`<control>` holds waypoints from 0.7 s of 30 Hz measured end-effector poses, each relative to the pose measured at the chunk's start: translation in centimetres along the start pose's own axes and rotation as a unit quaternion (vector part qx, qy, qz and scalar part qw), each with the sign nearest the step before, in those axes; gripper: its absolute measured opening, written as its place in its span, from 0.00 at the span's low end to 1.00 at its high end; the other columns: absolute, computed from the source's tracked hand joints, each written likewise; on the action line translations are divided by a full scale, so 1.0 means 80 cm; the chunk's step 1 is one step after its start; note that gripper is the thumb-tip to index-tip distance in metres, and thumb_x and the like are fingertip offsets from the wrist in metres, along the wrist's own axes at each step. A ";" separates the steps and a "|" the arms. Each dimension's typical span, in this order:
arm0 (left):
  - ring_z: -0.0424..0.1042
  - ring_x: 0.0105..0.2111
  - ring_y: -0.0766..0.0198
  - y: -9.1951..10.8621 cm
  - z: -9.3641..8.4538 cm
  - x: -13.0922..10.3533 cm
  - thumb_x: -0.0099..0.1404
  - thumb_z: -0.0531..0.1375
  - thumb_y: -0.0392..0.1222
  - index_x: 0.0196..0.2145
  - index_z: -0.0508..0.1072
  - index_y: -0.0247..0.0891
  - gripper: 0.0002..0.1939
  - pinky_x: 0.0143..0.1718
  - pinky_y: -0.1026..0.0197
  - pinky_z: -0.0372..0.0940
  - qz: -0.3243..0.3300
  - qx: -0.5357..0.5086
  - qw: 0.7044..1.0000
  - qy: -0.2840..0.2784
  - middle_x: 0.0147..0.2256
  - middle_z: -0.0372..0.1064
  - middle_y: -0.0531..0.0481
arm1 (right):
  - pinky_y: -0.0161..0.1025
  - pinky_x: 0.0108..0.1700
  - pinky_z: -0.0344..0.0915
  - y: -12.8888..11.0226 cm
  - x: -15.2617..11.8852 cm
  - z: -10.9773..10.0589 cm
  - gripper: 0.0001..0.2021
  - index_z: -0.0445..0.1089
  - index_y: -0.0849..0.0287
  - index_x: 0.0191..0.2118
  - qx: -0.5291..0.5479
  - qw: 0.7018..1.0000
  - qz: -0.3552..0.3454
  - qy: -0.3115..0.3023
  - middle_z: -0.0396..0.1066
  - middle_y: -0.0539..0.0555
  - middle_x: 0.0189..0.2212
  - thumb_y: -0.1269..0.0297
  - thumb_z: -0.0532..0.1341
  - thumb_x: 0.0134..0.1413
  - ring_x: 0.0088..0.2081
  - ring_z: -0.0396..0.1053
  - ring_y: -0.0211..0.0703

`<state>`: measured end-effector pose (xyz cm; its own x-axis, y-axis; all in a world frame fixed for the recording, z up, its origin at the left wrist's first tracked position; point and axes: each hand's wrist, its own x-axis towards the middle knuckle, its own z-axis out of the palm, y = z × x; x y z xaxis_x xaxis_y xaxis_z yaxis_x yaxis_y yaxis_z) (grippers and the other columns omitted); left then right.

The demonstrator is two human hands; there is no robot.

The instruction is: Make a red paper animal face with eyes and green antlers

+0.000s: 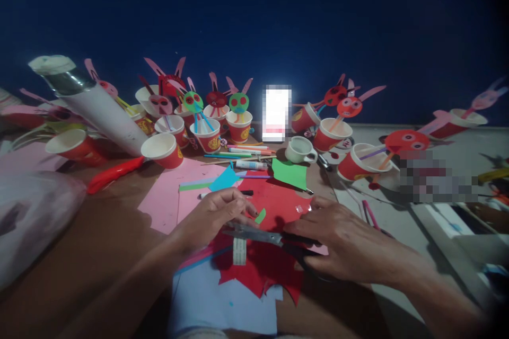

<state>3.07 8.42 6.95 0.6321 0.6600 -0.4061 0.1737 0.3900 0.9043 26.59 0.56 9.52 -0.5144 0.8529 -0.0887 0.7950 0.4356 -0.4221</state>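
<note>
My right hand (338, 235) is closed around the dark handles of a pair of scissors (262, 234), whose metal blades point left. The blades lie just below my left hand (228, 209), whose fingers are pinched on a small green paper piece (260, 216). Beneath both hands lies red paper (274, 190) with jagged cut edges. A white printed strip (239, 251) shows right below the blades. Pale blue paper (226, 304) is at the near edge, and pink paper (167, 196) lies to the left. A green sheet (289, 174) and a blue scrap (223, 177) sit beyond my hands.
Red paper cups (163, 151) bearing paper animal faces line the back. A lit phone screen (275, 114) stands among them. Pens (250, 165), a white mug (300, 149), a red tool (115, 175), a large roll (99, 106) and a plastic bag (35, 222) surround the work.
</note>
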 end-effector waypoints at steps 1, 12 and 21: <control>0.71 0.22 0.68 -0.001 0.000 0.001 0.65 0.54 0.49 0.34 0.70 0.37 0.13 0.23 0.68 0.57 0.006 0.001 1.000 0.004 0.29 0.76 0.46 | 0.39 0.46 0.52 0.000 0.000 0.001 0.12 0.71 0.52 0.39 -0.002 1.000 0.001 0.001 0.73 0.50 0.29 0.69 0.58 0.47 0.34 0.66 0.41; 0.73 0.23 0.66 -0.004 -0.001 0.005 0.64 0.55 0.50 0.33 0.69 0.36 0.14 0.24 0.68 0.59 -0.013 -0.010 1.000 0.021 0.28 0.76 0.46 | 0.38 0.42 0.54 0.007 -0.003 0.010 0.14 0.71 0.52 0.40 0.002 1.000 0.013 -0.024 0.73 0.50 0.30 0.72 0.58 0.45 0.35 0.65 0.43; 0.74 0.26 0.63 -0.004 -0.002 0.006 0.63 0.55 0.52 0.33 0.68 0.36 0.15 0.23 0.68 0.59 -0.020 -0.014 1.000 0.020 0.30 0.75 0.45 | 0.37 0.42 0.55 0.005 -0.005 0.006 0.18 0.69 0.51 0.44 0.020 1.000 0.007 -0.017 0.74 0.50 0.33 0.75 0.57 0.46 0.35 0.66 0.41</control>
<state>3.16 8.73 6.48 0.5945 0.6679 -0.4476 0.1775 0.4339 0.8833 26.95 0.23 8.97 -0.5142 0.8484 -0.1257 0.7892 0.4107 -0.4566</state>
